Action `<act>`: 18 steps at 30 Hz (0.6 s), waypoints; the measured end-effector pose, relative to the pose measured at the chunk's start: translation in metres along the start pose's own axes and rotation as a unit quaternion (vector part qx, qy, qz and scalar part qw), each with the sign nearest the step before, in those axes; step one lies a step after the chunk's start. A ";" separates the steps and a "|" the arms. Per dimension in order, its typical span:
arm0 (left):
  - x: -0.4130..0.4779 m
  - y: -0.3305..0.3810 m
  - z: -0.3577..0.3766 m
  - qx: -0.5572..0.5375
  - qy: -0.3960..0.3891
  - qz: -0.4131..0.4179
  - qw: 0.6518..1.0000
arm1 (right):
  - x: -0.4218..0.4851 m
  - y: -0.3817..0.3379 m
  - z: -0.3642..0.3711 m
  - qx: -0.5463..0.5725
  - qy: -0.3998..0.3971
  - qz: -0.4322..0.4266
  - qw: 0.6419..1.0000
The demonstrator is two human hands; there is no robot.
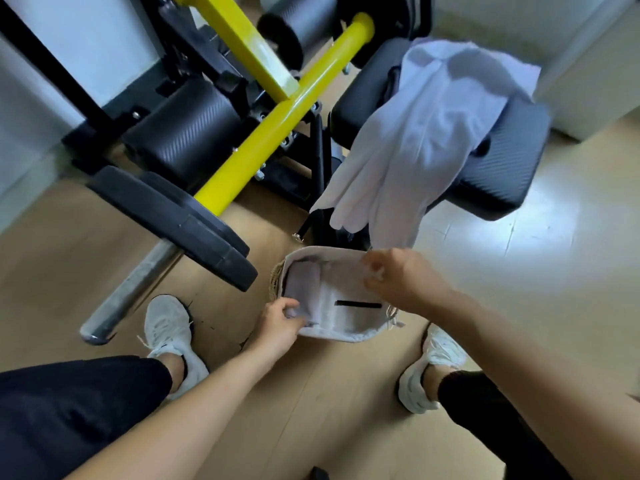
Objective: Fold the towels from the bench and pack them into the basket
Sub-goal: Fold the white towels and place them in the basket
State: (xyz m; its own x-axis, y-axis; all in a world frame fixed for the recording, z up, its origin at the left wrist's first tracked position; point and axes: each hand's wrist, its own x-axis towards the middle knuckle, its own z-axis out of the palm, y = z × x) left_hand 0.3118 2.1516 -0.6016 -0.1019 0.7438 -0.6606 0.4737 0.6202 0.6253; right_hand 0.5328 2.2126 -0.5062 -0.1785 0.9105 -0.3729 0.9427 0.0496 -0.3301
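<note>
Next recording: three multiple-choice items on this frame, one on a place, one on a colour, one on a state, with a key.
1. Where does the basket stand?
A. on a shelf
B. on the floor between the person's shoes
C. on a chair

2. What colour is the machine's frame bar?
A. red
B. blue
C. yellow

3. What is the left hand doing?
A. gripping a folded towel inside the basket
B. resting flat on a knee
C. lifting a dumbbell

Key: 1 B, the basket sits on the floor with a shoe on either side; 2 C, the bar is bright yellow; 3 A, thumb and fingers close on the towel's near end.
</note>
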 end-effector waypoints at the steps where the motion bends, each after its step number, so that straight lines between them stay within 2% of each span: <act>1: -0.005 0.013 -0.001 -0.004 -0.016 0.023 1.000 | -0.005 -0.001 -0.015 0.038 0.028 0.004 0.999; 3: -0.014 0.044 -0.004 -0.014 -0.044 0.064 0.997 | -0.014 0.002 -0.039 0.105 0.109 0.011 0.988; 6: -0.019 0.093 -0.008 -0.007 -0.040 0.133 0.990 | -0.014 0.012 -0.062 0.186 0.247 0.027 0.951; 10: -0.019 0.166 -0.004 -0.011 0.016 0.228 0.974 | 0.007 0.032 -0.084 0.211 0.343 0.028 0.915; 13: -0.016 0.218 0.007 -0.004 0.091 0.288 0.953 | 0.023 0.054 -0.099 0.220 0.379 0.045 0.898; 15: -0.013 0.244 0.015 -0.006 0.127 0.290 0.949 | 0.031 0.068 -0.103 0.168 0.360 0.042 0.917; 18: -0.010 0.268 0.031 0.002 0.134 0.237 0.962 | 0.038 0.081 -0.103 0.056 0.325 0.039 0.943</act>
State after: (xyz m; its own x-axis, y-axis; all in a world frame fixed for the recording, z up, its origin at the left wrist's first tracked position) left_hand 0.4666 2.3027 -0.4403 -0.0955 0.9809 -0.1696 0.5263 0.1944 0.8278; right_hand 0.6311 2.2935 -0.4573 0.1347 0.9706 0.1995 0.9036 -0.0377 -0.4266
